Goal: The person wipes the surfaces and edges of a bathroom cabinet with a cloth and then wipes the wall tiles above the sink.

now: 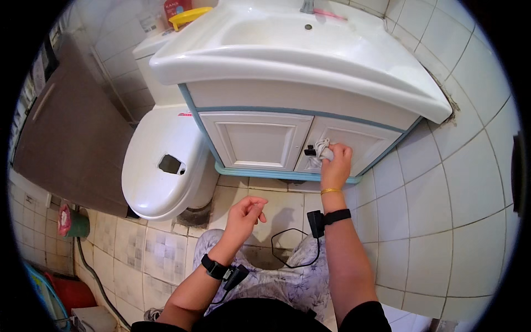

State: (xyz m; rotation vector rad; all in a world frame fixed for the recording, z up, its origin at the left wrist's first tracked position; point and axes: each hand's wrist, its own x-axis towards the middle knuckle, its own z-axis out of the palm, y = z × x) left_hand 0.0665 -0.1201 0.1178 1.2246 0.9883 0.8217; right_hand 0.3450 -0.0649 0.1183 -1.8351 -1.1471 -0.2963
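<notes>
A crumpled white-grey cloth is bunched in the fingers of my right hand. That hand is closed on it and presses it to the right door of the white vanity cabinet, beside a black handle. My left hand hangs over my lap, its fingers curled in loosely, and nothing shows in them. It touches neither the cabinet nor the toilet. The left cabinet door is closed, with blue trim round the cabinet front.
Above the cabinet is a white washbasin. To the left stands a toilet with its lid down and a dark hole in it. Brown panel at far left, green bucket, hose on the tiles. A tiled wall bounds the right.
</notes>
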